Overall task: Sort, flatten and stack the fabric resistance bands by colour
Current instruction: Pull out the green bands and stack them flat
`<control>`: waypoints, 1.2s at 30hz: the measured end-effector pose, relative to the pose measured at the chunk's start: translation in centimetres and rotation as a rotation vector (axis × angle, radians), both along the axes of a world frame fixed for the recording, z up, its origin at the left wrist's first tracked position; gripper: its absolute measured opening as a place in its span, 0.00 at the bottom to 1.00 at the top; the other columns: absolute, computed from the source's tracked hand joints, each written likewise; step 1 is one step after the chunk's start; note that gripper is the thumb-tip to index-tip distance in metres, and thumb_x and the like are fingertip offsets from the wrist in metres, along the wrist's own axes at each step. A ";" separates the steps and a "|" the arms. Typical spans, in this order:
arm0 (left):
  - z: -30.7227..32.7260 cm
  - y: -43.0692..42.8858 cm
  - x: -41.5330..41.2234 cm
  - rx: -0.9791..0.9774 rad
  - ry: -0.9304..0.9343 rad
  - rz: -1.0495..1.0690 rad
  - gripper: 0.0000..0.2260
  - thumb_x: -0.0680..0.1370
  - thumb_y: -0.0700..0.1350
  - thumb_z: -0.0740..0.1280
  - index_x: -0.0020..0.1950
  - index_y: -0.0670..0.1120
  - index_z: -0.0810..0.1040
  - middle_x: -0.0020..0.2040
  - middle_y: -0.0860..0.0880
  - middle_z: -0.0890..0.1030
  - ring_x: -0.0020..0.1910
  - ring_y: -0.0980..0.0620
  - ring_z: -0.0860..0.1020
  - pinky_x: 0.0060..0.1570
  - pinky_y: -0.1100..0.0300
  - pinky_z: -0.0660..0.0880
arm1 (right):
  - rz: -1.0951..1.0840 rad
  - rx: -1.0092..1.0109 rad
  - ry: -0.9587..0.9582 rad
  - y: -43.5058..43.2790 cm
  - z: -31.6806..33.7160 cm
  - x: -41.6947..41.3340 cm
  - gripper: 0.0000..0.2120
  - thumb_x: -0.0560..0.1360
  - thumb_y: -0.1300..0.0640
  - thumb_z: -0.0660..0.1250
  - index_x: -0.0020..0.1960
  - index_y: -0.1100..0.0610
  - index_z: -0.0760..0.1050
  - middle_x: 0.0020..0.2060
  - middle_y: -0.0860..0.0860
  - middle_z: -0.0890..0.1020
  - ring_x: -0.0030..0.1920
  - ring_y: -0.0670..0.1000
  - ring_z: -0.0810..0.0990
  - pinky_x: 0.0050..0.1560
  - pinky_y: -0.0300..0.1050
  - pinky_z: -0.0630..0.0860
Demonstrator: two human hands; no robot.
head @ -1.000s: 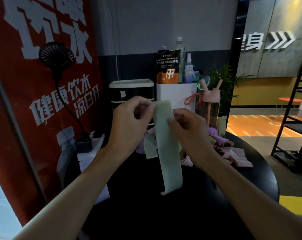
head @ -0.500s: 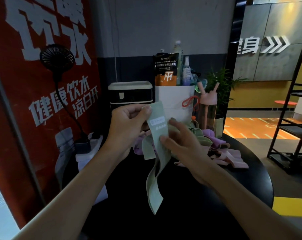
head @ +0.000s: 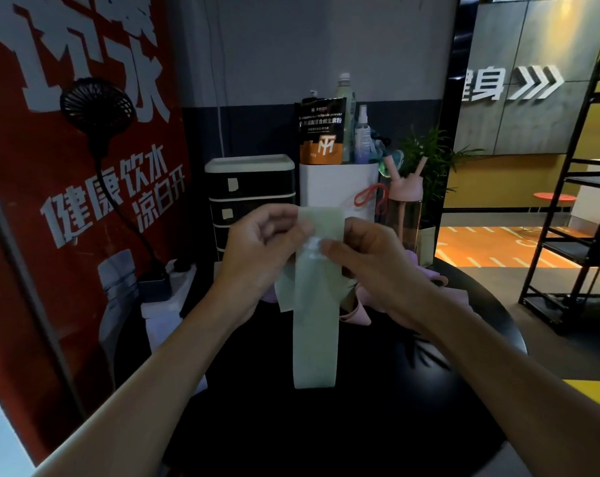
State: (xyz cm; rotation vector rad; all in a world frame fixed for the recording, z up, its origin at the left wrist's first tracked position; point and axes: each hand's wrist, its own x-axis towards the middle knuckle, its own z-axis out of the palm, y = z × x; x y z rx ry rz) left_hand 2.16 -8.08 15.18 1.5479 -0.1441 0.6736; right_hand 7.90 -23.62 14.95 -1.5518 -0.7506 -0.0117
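A pale green fabric band [head: 315, 332] hangs straight down above the round black table [head: 412, 425], its lower end near the tabletop. My left hand [head: 260, 256] pinches its top left edge. On the right side near the top, my right hand [head: 371, 266] pinches it, thumb on the small white label. Behind my hands lies a loose heap of bands: another green one [head: 285, 290], pink ones [head: 357, 313] and a purple one [head: 419, 266], partly hidden.
At the table's back stand a black drawer unit [head: 250, 194], a white bin [head: 336, 191] with a pouch and bottles, a pink-capped bottle [head: 405, 208] and a plant [head: 432, 166]. A red banner with a fan stands left; a black shelf rack [head: 574, 235] right.
The green band was twisted and hanging slack half a second ago; it now hangs flat and straight, and both hands have risen to hold its top.
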 end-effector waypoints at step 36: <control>-12.8 3.8 1.7 1.112 0.440 -0.241 0.15 0.70 0.64 0.69 0.54 0.61 0.79 0.55 0.66 0.73 0.57 0.64 0.74 0.63 0.54 0.69 | -0.560 -0.800 -0.301 -12.8 -15.6 2.0 0.05 0.76 0.52 0.69 0.50 0.44 0.77 0.49 0.41 0.71 0.52 0.45 0.64 0.53 0.47 0.59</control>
